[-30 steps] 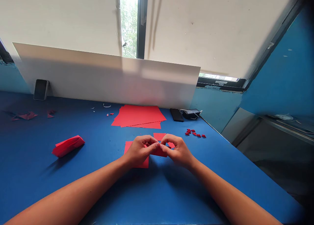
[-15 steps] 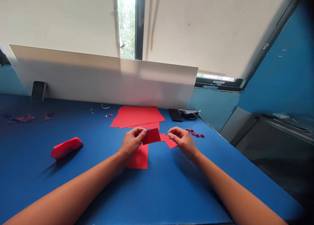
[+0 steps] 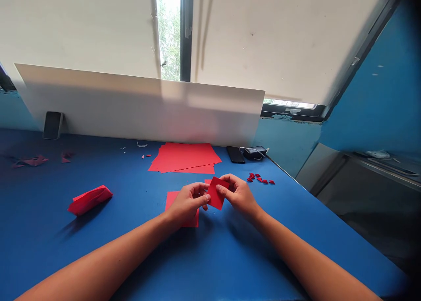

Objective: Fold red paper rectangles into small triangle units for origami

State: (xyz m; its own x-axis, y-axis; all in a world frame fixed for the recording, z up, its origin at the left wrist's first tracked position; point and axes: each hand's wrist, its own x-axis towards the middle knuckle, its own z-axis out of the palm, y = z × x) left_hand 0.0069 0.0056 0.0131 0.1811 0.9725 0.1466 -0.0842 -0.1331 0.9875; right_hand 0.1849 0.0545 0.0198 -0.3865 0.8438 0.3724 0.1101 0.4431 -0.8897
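The left hand [image 3: 188, 202] and right hand [image 3: 239, 194] both grip a small red paper square [image 3: 216, 192] between fingers and thumbs, lifted just beside a red sheet [image 3: 173, 203] over the blue tabletop [image 3: 138, 253]. A slack pinch could let the thin paper slip or crease askew. Beyond lie red scraps [image 3: 259, 178] and a stack of red sheets [image 3: 184, 157].

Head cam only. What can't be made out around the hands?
Head view:
- red paper square: parts under the fingers of the left hand and right hand are hidden, so any folds there can't be seen.
- red sheet: middle hidden by the left hand and wrist.
- small red scraps: too small to make out their shapes.
- blue table: near edge cut off by the frame bottom.
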